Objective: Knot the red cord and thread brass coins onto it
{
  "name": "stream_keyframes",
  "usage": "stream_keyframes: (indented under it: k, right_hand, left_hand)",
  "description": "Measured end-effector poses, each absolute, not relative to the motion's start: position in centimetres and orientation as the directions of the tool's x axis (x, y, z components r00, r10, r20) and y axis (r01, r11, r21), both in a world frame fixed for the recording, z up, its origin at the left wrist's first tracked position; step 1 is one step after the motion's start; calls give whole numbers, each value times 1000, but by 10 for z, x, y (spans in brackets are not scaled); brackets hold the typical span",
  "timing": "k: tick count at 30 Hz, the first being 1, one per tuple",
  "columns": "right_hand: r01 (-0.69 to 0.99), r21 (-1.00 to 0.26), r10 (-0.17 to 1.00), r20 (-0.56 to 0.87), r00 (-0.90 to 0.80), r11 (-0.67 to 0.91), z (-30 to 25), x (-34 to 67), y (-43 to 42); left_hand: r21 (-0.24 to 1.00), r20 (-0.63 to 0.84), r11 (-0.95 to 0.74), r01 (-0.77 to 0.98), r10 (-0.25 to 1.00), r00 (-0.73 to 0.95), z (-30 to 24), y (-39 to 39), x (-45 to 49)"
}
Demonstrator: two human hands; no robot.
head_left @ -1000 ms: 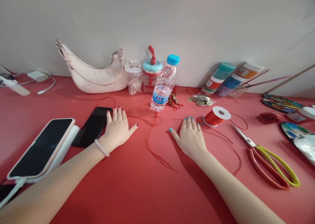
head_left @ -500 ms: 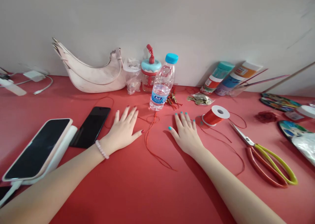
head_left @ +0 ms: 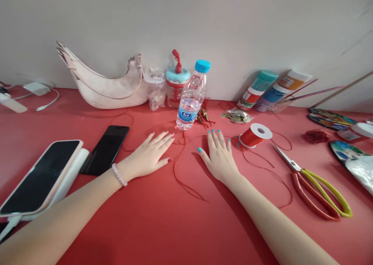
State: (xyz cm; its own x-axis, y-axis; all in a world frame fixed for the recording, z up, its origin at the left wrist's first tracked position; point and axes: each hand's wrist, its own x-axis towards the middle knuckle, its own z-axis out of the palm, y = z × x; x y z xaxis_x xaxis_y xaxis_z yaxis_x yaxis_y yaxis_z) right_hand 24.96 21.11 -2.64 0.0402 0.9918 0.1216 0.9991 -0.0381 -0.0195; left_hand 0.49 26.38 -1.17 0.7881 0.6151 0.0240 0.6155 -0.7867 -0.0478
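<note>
My left hand point(head_left: 148, 156), with a pink bead bracelet point(head_left: 119, 174) at the wrist, is palm down on the red table point(head_left: 163, 226), fingers stretched and holding nothing. Likewise flat and empty, my right hand point(head_left: 219, 156) has its fingers spread. Between the two hands lies a knotted red cord point(head_left: 175, 164), its upper end at the foot of a water bottle point(head_left: 190, 98) with a blue cap. To the right of my right hand stands a spool of red cord point(head_left: 253, 136), loose cord trailing from it. Scissors point(head_left: 303, 175) with red and yellow handles lie farther right.
Two phones point(head_left: 106, 150) point(head_left: 43, 175) lie at left, with a white handbag point(head_left: 107, 90) behind. Along the wall stand a lidded jar point(head_left: 175, 90) and paint bottles point(head_left: 259, 89). Bagged coins point(head_left: 237, 116) and paint palettes point(head_left: 346, 152) are on the right.
My left hand's fingers have turned slightly to the right and drawn a little closer together. My right hand stays flat in nearly the same place. The view has shifted slightly.
</note>
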Motion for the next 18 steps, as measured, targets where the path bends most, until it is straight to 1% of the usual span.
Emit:
stream_keyframes:
  k: [2,4,6,11,18]
  right_hand:
    - [995,-50,992,92,-83,88,-25,251,212]
    - [988,-65,989,71,-132,137,-25,251,213]
    - [991,-61,992,60,-114,118,-25,251,214]
    - [1000,-13,998,60,-15,15,-27,248,214]
    - [997,31,995,67,68,-70,-28,246,214]
  left_hand:
    - [-13,-8,-853,522,522,853,-11,265,5]
    - [7,-14,-861,509,508,861,-13,266,5]
    - [10,-2,-839,544,544,839,-14,266,4]
    - [-17,40,-746,666,665,746,-18,265,5]
    - [-60,53,-690,721,719,693,-18,262,7]
